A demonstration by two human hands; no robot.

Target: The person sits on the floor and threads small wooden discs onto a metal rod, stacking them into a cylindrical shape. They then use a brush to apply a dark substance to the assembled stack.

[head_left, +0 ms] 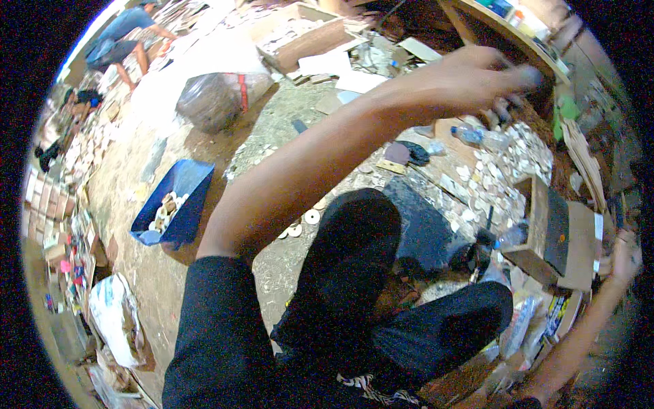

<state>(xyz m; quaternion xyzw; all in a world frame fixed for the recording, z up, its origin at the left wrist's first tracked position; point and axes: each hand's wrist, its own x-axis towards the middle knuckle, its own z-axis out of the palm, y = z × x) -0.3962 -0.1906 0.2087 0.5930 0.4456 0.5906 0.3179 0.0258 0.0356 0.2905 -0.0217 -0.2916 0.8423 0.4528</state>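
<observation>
My left arm stretches across the view to the upper right. At its end, my left hand (480, 82) hangs above the scattered pale pieces (487, 180), its fingers smeared by motion, so whether it holds anything is unclear. By the right rim is my right hand (625, 255), beyond an open cardboard box (538, 235); its fingers are too blurred to read. Left of my left forearm stands a blue plastic bin (184, 198) with several small pale pieces (165, 213) inside. Pale discs with holes (311, 216) lie on the floor beside my bent knee.
A plastic-wrapped bundle (214, 102) with red tape sits ahead. Clear plastic bottles (480, 138) lie among the pieces. Boards and a wooden box (317, 44) fill the back. A person (122, 41) bends over at far left. A white sack (116, 320) lies at lower left.
</observation>
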